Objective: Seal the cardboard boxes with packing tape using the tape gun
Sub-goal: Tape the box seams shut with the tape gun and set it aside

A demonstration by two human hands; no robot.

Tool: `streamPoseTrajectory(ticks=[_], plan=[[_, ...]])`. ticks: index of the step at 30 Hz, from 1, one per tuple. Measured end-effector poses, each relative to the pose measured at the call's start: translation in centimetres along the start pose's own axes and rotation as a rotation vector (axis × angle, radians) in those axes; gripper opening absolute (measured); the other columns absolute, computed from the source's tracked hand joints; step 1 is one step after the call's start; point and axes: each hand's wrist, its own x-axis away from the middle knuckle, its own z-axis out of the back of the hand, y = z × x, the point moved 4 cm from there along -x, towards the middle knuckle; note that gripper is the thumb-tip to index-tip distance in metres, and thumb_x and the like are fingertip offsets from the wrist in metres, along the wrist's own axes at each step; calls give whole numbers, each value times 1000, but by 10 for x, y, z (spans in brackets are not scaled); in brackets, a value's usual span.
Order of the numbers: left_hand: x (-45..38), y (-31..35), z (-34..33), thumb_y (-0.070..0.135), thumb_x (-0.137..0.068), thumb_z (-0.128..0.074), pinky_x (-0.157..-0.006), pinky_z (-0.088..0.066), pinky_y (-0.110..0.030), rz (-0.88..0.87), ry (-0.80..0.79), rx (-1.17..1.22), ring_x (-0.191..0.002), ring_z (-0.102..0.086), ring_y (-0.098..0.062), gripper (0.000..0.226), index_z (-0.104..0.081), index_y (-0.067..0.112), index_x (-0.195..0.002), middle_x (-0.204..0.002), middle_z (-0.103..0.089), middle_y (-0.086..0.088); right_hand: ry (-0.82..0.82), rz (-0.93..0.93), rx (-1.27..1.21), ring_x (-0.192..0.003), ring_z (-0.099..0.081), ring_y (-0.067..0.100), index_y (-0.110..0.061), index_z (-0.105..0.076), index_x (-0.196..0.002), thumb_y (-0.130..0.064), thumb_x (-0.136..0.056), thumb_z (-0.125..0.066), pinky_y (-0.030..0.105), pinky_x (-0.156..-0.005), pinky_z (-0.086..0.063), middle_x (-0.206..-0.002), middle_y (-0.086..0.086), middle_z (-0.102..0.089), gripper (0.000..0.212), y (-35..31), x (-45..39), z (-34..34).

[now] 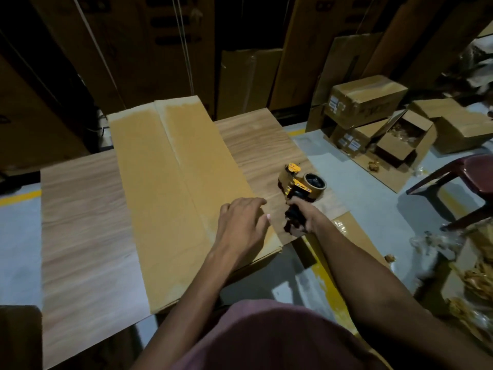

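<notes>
A flattened cardboard box [170,188] lies lengthwise on the wood-grain table [80,222], with a crease running down its middle. My left hand [244,222] rests on the box's near right corner, fingers spread and relaxed. My right hand [301,217] grips the black handle of a yellow tape gun [298,182], which sits on the table just right of the box. A brown tape roll [314,182] is mounted on the gun.
Several cardboard boxes [365,100], one of them open [405,140], sit on the grey floor at the right. A dark red chair [464,177] stands further right. Crumpled plastic and scraps [440,241] lie near it. Tall cartons [133,49] line the back.
</notes>
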Motion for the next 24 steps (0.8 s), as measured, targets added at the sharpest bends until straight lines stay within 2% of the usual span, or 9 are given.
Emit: streamPoseTrajectory(ticks=[4, 7, 10, 12, 14, 16, 18, 21, 24], plan=[[-15, 11, -9, 40, -97, -57, -94, -43, -41, 108, 90, 34, -113, -63, -22, 35, -66, 26, -128, -112, -73, 2, -154, -63, -377, -52, -50, 19, -10, -59, -71, -16, -82, -64, 28, -51, -51, -68, 5, -54, 14, -19, 5, 5], [-22, 15, -13, 41, -98, -60, -100, -45, -43, 228, 188, 119, -108, -67, -18, 31, -70, 26, -123, -113, -74, 5, -364, -119, -631, -50, -60, 19, -4, -58, -79, -3, -76, -66, 26, -50, -56, -68, 7, -60, 9, -30, 18, 4], [-18, 12, -9, 31, -96, -65, -95, -55, -42, 341, 341, 369, -98, -69, -11, 25, -76, 19, -115, -109, -76, 5, -585, -110, -753, -63, -73, 24, 7, -65, -95, 20, -32, -84, 24, -50, -58, -85, 17, -69, 68, -40, 34, 5], [-14, 7, -6, 27, -97, -66, -84, -60, -38, 416, 407, 525, -91, -71, -13, 18, -77, 18, -107, -99, -76, 6, -709, -85, -708, -62, -71, 17, 5, -66, -101, 17, -43, -83, 21, -52, -57, -87, 13, -71, 61, -46, 54, 5], [-12, -1, 3, 29, -100, -63, -76, -62, -36, 485, 458, 627, -86, -73, -16, 14, -75, 22, -99, -93, -76, 5, -745, -48, -587, -58, -65, 11, 0, -63, -101, 7, -70, -66, 18, -51, -54, -85, 8, -69, 32, -50, 78, 4], [-14, -9, 16, 37, -103, -57, -62, -58, -30, 586, 499, 747, -81, -74, -20, 25, -74, 21, -95, -93, -77, -4, -795, 26, -458, -55, -60, 9, -3, -59, -96, 7, -82, -51, 17, -48, -50, -82, 7, -65, 19, -55, 98, 0], [-18, -13, 31, 50, -105, -44, -49, -50, -24, 714, 478, 912, -71, -73, -21, 46, -73, 14, -97, -91, -77, -13, -850, 133, -302, -54, -58, 10, -4, -54, -97, 10, -86, -47, 18, -47, -48, -80, 9, -65, 19, -60, 117, -8], [-23, -22, 54, 75, -98, -17, -53, -44, -27, 825, 297, 1063, -67, -72, -20, 87, -73, 8, -104, -93, -78, -15, -860, 349, -52, -58, -59, 15, -3, -53, -104, 6, -72, -60, 23, -48, -49, -82, 11, -71, 34, -68, 133, -21], [-25, -37, 71, 87, -88, -13, -53, -43, -26, 813, 167, 1151, -71, -72, -21, 100, -69, 7, -103, -94, -77, -14, -853, 438, 66, -57, -58, 17, -2, -53, -108, 13, -80, -57, 26, -49, -49, -84, 12, -73, 32, -67, 144, -31]])
